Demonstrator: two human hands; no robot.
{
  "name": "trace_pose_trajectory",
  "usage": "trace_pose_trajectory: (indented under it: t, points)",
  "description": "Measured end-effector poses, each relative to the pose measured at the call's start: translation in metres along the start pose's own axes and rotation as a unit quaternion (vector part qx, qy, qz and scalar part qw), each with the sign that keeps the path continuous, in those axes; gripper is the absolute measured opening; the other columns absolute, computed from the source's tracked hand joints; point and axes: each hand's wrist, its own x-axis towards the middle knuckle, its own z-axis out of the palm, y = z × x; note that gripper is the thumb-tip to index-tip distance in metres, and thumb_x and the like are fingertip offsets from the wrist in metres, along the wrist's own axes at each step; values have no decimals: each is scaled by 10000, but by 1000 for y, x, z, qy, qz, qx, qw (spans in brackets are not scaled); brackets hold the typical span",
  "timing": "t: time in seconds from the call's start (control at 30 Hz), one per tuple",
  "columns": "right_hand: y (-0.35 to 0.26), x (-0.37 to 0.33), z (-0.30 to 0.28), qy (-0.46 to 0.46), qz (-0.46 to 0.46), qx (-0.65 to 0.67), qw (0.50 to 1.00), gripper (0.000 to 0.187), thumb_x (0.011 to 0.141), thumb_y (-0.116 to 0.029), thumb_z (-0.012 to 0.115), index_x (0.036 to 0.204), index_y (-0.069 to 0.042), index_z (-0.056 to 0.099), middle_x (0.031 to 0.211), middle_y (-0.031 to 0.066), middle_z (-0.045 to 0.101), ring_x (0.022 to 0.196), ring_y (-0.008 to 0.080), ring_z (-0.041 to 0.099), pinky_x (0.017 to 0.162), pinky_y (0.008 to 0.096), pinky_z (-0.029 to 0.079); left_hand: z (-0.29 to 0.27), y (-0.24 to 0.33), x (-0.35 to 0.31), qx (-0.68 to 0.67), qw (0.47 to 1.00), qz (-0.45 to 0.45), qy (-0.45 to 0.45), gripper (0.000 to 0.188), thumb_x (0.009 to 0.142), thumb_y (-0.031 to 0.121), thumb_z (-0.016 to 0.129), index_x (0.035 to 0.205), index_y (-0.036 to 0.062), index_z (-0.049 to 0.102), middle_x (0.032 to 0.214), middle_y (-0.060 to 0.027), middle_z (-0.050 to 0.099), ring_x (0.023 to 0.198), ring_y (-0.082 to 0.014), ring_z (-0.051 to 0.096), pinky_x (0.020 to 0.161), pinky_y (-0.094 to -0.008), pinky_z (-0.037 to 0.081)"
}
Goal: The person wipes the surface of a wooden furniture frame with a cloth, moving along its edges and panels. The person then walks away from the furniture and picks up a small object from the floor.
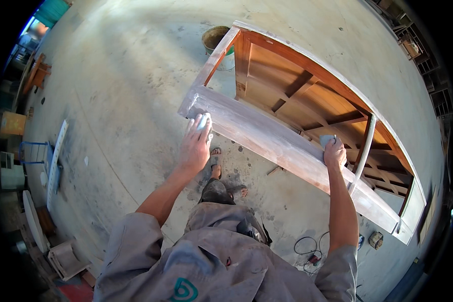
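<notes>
A large wooden furniture frame [272,136] stretches across in front of me, its near broad rail coated in a whitish film and its inner panels orange-brown. My left hand [196,146] is at the rail's left end, fingers curled round a small pale pad [204,122], whose exact kind I cannot make out. Farther right, my right hand [335,153] is closed on a flat grey-blue piece [327,140] like a folded sheet, at the rail's upper edge. A pale rounded bar [366,146] crosses the frame just right of that hand.
Beyond the frame's left corner stands a dirty bucket [215,36]. A corded red tool [314,259] lies on the floor near my right arm, with a small block [376,240] farther right. A long white strip [58,161] and chair-like wooden parts [65,259] are at left.
</notes>
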Motion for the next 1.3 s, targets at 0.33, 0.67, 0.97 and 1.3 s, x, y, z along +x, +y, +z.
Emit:
trace_pose_trajectory:
  t: [0.33, 0.67, 0.97, 1.3]
  points:
    - [-3, 2, 1, -19, 22, -11, 1000, 478, 996, -402, 465, 1314, -119, 682, 1169, 267, 724, 1096, 459, 694, 975, 540, 528, -4, -28, 13, 33, 997, -64, 0, 532, 975, 152, 684, 1447, -41, 532, 1451, -221, 589, 1450, -401, 449, 1224, -531, 353]
    - [-9, -7, -8, -1, 13, 3, 1000, 450, 1002, -398, 468, 1218, -79, 700, 1126, 268, 733, 1078, 451, 702, 965, 534, 532, 21, 38, 33, -143, 971, 170, -84, 524, 961, 110, 682, 1456, 14, 541, 1489, -178, 573, 1423, -374, 496, 1204, -528, 385]
    - [-10, -10, -9, -16, 11, 25, 1000, 421, 1021, -380, 459, 1202, -68, 677, 1094, 264, 743, 1060, 447, 710, 954, 532, 541, 56, 142, 64, -169, 919, 325, -147, 525, 961, 170, 691, 1448, 41, 543, 1480, -140, 581, 1404, -321, 514, 1220, -477, 387]
    - [2, -8, -11, 55, -20, 203, 978, 379, 1028, -315, 466, 1185, -34, 665, 1014, 294, 725, 968, 476, 707, 904, 551, 555, -6, 14, 45, -148, 975, 114, -122, 423, 985, 27, 612, 1407, 10, 602, 1447, -154, 618, 1403, -366, 521, 1221, -522, 358]
